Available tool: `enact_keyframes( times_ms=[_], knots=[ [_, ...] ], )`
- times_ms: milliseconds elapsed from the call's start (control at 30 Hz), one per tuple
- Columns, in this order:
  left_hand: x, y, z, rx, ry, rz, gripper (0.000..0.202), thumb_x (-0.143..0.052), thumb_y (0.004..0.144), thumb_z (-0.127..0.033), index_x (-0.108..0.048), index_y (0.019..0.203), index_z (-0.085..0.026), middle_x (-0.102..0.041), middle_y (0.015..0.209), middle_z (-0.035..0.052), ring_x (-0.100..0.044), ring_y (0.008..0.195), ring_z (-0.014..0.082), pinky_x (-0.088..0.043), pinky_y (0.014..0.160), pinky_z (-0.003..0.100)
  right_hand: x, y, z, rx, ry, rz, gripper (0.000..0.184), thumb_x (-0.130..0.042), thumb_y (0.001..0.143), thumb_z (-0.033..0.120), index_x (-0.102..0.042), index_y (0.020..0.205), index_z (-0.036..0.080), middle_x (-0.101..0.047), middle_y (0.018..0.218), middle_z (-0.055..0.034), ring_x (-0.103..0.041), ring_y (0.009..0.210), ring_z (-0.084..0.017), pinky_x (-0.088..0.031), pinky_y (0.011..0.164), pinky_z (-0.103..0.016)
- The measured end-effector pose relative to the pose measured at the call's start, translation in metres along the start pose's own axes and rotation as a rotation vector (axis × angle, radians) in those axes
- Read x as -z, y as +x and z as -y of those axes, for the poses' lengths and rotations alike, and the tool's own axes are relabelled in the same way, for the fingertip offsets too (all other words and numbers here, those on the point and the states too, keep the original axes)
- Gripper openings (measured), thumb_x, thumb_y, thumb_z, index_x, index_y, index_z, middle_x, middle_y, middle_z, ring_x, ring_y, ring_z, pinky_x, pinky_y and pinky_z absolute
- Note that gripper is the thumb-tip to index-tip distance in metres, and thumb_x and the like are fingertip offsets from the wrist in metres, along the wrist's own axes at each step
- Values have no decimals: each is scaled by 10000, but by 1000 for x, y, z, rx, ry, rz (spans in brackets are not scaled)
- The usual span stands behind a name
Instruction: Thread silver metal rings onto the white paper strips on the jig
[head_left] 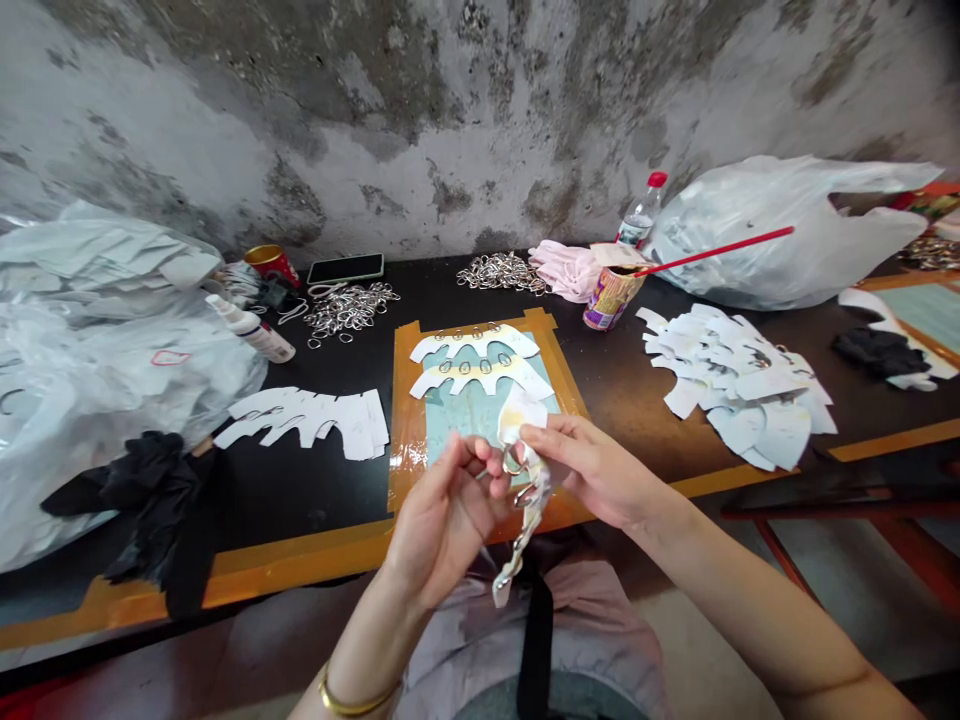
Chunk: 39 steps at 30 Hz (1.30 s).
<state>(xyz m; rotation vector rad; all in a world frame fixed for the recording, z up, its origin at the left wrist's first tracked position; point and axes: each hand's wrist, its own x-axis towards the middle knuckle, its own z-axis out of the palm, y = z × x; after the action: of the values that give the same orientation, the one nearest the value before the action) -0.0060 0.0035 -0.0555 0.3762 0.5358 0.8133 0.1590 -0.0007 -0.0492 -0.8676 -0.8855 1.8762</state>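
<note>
In the middle of the head view, my right hand [592,462] pinches a white cut-out strip [529,515] between thumb and fingers. The strip hangs edge-on toward my lap, with several metal rings [513,460] along it. Beside it my left hand [459,505] is half curled, thumb apart from the fingers, its fingertips close to the top ring; whether they touch it I cannot tell. Behind my hands, two similar white strips with rings [484,372] lie flat on a pale green sheet [457,425] framed by brown tape.
Ringless white strips [315,418] lie left; a pile of white pieces [739,380] lies right. Loose metal rings [349,312] sit near a phone [346,268]. A small white bottle [255,330], a purple cup [609,300] with a red stick and plastic bags [780,235] stand around.
</note>
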Motion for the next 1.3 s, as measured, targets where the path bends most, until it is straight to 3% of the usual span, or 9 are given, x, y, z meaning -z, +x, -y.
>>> enact_keyframes(
  times_ms=[100, 300, 467, 533, 667, 833, 933, 1067, 1300],
  knots=[
    [6, 0, -2, -81, 217, -8, 415, -606, 817, -572, -663, 864, -164, -635, 877, 57, -616, 842, 179, -521, 780, 304, 2, 7, 8, -22, -141, -98, 323, -702, 791, 462, -664, 762, 142, -657, 684, -9, -564, 561, -82, -453, 531, -203],
    [2, -1, 2, 53, 524, 18, 264, -772, 737, -307, -677, 926, -148, -688, 901, 71, -662, 824, 175, -540, 784, 298, 7, 28, 16, -7, -407, -125, 433, -748, 706, 541, -549, 638, 162, -488, 528, 59, -402, 451, -49, -278, 409, -190],
    [-6, 1, 6, 30, 459, -153, 232, -789, 705, -296, -647, 818, -151, -676, 776, 28, -659, 713, 153, -569, 660, 278, 11, 33, 23, -16, -573, -79, 570, -500, 813, 715, -619, 757, 159, -615, 670, -23, -530, 576, -109, -395, 503, -233],
    [-9, -1, 6, -11, 414, -207, 230, -794, 698, -291, -634, 794, -157, -663, 755, 7, -646, 684, 127, -569, 629, 249, 14, 28, 29, 77, -627, -110, 606, -392, 877, 699, -649, 958, 157, -678, 884, -73, -605, 789, -163, -473, 661, -276],
    [-9, -5, 2, -105, 339, -242, 224, -796, 703, -275, -651, 822, -153, -663, 776, -1, -639, 695, 107, -571, 632, 215, 12, 3, 31, 427, -728, -264, 436, -578, 900, 439, -505, 1276, 230, -628, 1159, -65, -581, 1052, -190, -474, 890, -343],
    [-9, -7, -1, -133, 240, -205, 336, -798, 710, -288, -651, 994, -188, -692, 918, 17, -653, 729, 99, -563, 625, 174, -4, -37, 19, 751, -1030, -427, 89, -589, 882, 208, -655, 938, 223, -640, 984, -49, -592, 981, -205, -492, 886, -386],
    [-12, -8, -1, -113, 225, -195, 436, -809, 690, -216, -623, 1084, -217, -711, 971, 20, -670, 712, 98, -572, 636, 180, -11, -49, 16, 880, -1195, -402, 163, -583, 864, 171, -686, 975, 231, -650, 985, -68, -591, 979, -231, -508, 854, -418],
    [-15, -11, 1, -149, 224, -234, 357, -823, 672, -211, -660, 988, -190, -715, 763, -9, -654, 605, 79, -552, 570, 141, -10, -54, 15, 1021, -1409, -276, 223, -603, 848, 225, -691, 1052, 230, -625, 1179, -94, -557, 1077, -269, -500, 896, -463],
    [-16, -17, 3, -164, 249, -257, 443, -827, 672, -228, -637, 1072, -203, -703, 718, -22, -652, 559, 96, -568, 529, 174, -7, -55, 14, 1039, -1470, -229, 237, -595, 867, 278, -681, 1074, 202, -618, 1211, -105, -526, 1147, -284, -482, 954, -476]
  ],
)
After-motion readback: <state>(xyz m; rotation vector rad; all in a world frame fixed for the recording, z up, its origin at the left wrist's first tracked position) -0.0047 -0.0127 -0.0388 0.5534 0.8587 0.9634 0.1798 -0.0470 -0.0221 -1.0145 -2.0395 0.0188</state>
